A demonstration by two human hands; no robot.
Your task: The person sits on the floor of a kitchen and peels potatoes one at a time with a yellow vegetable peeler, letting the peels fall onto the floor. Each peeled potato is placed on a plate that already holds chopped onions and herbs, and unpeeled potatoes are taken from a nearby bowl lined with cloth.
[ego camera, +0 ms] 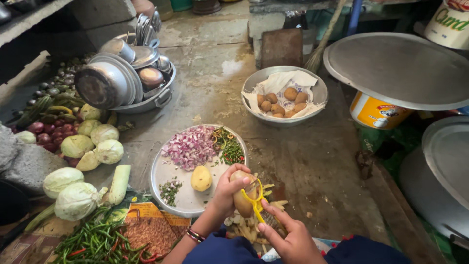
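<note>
Yellow peeler (255, 201), gripped in the right hand (288, 237), lay against the potato (243, 194); left hand (227, 193) clasped it steady over peelings (249, 226), lower centre.

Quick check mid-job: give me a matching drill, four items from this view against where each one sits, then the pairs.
Items:
1 yellow peeler
2 peeled potato
3 unpeeled potatoes
4 cabbages

Places:
A in the cloth-lined metal bowl
B in the right hand
C on the round tray by the chopped onion
D on the floor, at left

Pairs: 1-B, 2-C, 3-A, 4-D
</note>
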